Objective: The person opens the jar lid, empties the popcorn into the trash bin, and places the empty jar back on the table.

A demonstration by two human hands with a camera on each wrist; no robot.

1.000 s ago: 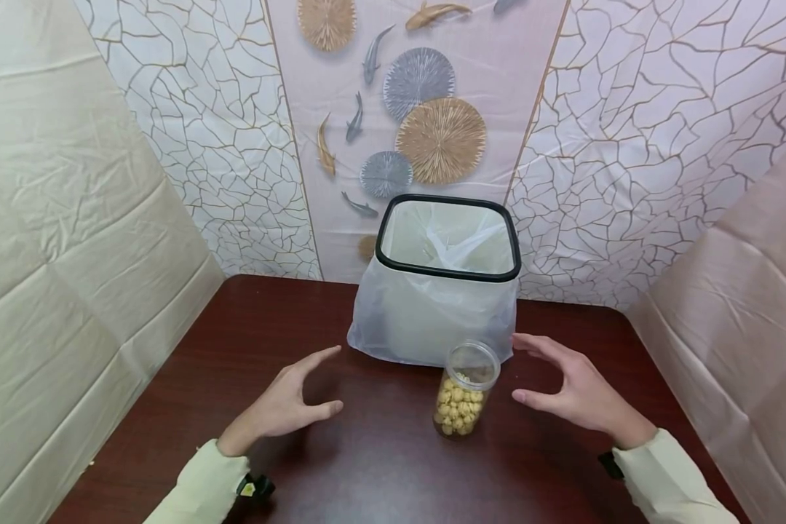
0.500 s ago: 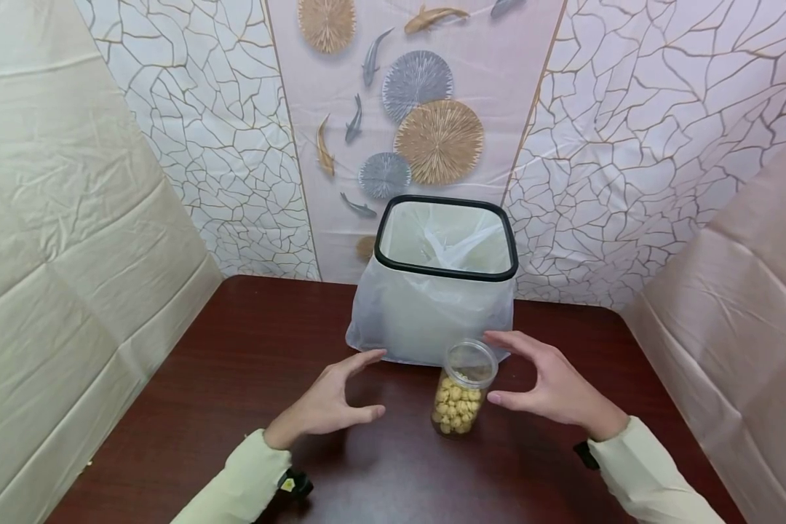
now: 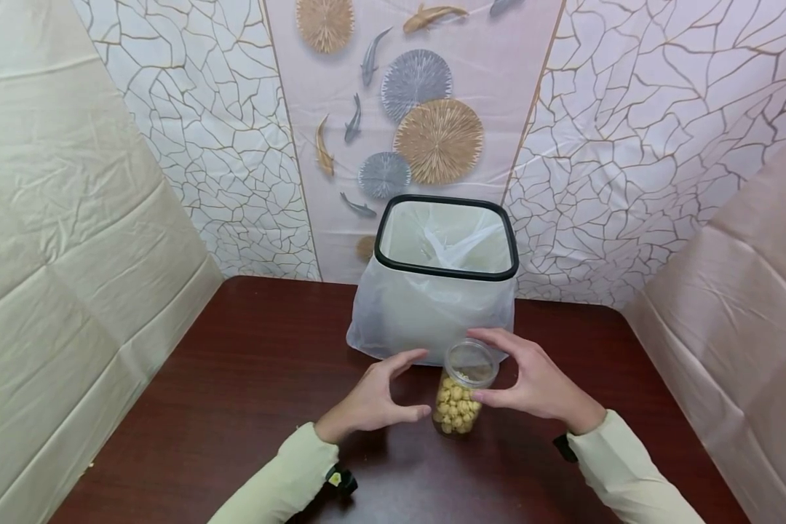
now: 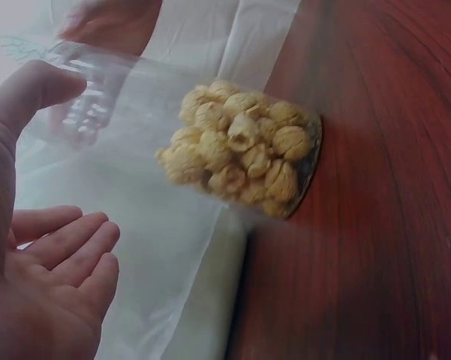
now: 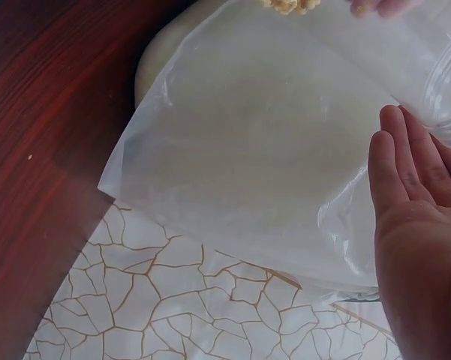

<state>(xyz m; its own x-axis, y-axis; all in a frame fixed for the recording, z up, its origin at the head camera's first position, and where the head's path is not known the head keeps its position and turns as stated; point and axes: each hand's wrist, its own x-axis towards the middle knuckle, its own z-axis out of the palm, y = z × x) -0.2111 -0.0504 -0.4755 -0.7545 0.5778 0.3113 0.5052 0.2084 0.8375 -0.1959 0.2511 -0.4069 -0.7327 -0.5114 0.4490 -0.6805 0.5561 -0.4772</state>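
Head view: a clear jar (image 3: 457,402) is flanked by two hands with thumb and fingers parted wide.

The jar, partly filled with popcorn-like yellow pieces (image 4: 240,146), is seen upright on the dark red table (image 3: 268,342), in front of a black-rimmed bin (image 3: 432,309) lined with a translucent bag. The left hand (image 3: 375,402) is held just beside the jar, its thumb and fingers forming a broad C; whether the jar is touched cannot be told. The right hand (image 3: 537,380) is similarly shaped, its thumb tip overlapping the jar's right edge; contact there cannot be determined. In the right wrist view, the right fingers are extended nearly straight, close together.
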